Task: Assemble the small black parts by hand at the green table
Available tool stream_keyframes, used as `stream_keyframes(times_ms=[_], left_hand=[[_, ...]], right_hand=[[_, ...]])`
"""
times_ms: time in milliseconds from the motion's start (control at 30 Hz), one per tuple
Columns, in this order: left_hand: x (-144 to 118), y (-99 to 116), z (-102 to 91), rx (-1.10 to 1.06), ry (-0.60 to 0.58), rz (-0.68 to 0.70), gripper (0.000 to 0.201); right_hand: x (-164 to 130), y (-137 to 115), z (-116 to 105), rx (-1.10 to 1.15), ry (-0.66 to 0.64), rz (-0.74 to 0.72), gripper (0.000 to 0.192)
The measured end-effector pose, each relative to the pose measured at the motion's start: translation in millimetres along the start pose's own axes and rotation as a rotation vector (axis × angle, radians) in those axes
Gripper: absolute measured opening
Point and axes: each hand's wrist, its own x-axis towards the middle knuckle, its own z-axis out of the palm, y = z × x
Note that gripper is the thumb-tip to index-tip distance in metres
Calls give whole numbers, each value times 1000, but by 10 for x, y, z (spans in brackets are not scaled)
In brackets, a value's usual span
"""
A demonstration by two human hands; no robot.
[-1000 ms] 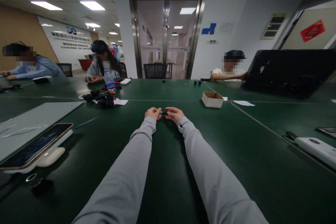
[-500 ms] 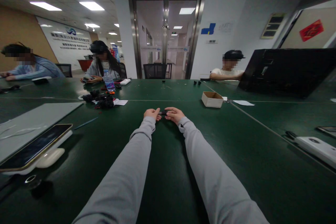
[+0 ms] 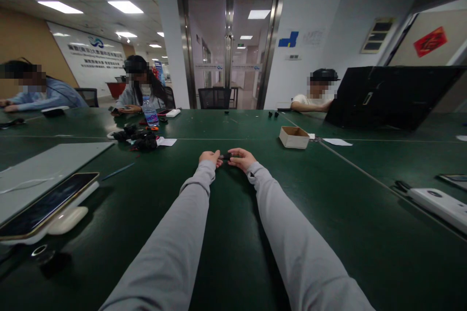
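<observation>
Both arms reach forward in grey sleeves over the dark green table (image 3: pixel 233 233). Between the hands is a small dark object (image 3: pixel 225 156), too small to identify. My left hand (image 3: pixel 210 157) pinches its left end between thumb and fingers. On the other side, my right hand (image 3: pixel 242 158) has its fingers curled round the object's right end. The two hands are a short gap apart, just above or resting on the tabletop; which of these I cannot tell.
An open wooden box (image 3: pixel 294 137) stands ahead to the right. Black parts (image 3: pixel 140 137) lie near a water bottle (image 3: pixel 150 112) at left. A phone (image 3: pixel 51 201) is nearer left, a power strip (image 3: pixel 440 206) at right. Several people sit across, one behind a black monitor (image 3: pixel 390 97).
The fingers of my right hand have shifted slightly on the dark object, showing more of its right end. My left hand keeps its pinch. The view has moved a little.
</observation>
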Motion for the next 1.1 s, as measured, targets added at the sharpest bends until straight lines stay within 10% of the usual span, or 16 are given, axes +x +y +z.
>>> stream_keyframes(times_ms=[867,1100], left_hand=[[43,65,-25,136,-10,-157,31],[98,-78,16,191,-34,50,41]], right_hand=[[-9,17,-15,-222,0,-22,37],[-64,-54,33,33,-25,4,31]])
